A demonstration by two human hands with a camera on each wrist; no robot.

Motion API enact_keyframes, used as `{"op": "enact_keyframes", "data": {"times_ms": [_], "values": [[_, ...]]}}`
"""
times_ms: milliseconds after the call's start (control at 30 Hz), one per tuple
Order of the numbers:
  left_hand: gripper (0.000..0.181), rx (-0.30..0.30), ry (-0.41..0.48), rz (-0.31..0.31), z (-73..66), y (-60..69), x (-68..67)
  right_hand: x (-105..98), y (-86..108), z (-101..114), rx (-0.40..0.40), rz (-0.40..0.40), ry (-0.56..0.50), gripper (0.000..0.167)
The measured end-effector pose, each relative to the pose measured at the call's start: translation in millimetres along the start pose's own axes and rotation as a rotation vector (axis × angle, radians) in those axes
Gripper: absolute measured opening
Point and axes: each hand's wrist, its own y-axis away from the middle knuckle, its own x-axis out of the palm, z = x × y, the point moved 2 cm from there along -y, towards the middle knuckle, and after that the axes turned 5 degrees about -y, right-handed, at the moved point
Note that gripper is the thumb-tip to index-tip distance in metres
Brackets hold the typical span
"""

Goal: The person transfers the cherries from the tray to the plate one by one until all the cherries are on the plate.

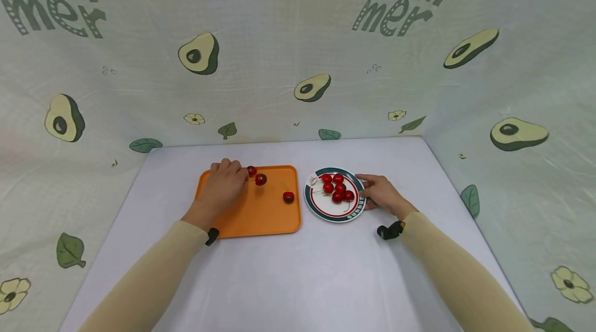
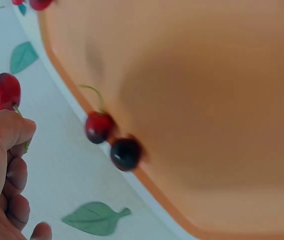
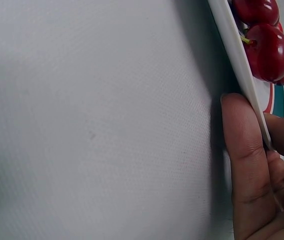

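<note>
My left hand (image 1: 225,182) is over the left part of an orange tray (image 1: 265,218). In the left wrist view, that hand (image 2: 2,160) pinches the green stem of a red cherry (image 2: 5,91) between thumb and finger. A red cherry (image 2: 99,126) and a dark one (image 2: 126,154) lie by the tray's edge. A single cherry (image 1: 288,197) lies at the tray's right side. My right hand (image 1: 383,193) grips the right rim of a round plate (image 1: 326,212), which bears several cherries (image 1: 340,187); the right wrist view has its fingers (image 3: 247,145) on both sides of the rim (image 3: 239,65).
The plate stands just right of the tray on a white table (image 1: 288,280). Behind the table hangs a pale cloth (image 1: 261,27) printed with avocados, leaves and lettering. A black wrist device (image 1: 390,230) is at the right sleeve's cuff.
</note>
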Motion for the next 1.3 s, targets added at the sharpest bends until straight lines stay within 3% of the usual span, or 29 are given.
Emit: {"op": "enact_keyframes", "data": {"times_ms": [533, 700, 933, 1067, 1300], "values": [[0.017, 0.037, 0.028, 0.097, -57.9, -38.0, -17.1, 0, -1.8, 2, -0.003, 0.017, 0.004, 0.066], [0.019, 0.042, 0.039, 0.131, -75.5, -46.0, -14.9, -2, -2.7, 2, -0.005, 0.019, 0.000, 0.067], [0.023, 0.097, 0.017, 0.170, -101.7, -57.5, -11.1, -2, -1.5, 2, -0.013, 0.017, 0.019, 0.068], [0.025, 0.112, 0.047, 0.190, -117.4, -63.5, -10.0, -1, 0.0, 4, -0.014, 0.019, 0.027, 0.068], [0.028, 0.141, 0.050, 0.217, -139.8, -71.5, 0.8, -2, -1.2, 4, 0.002, 0.014, 0.002, 0.068]]}}
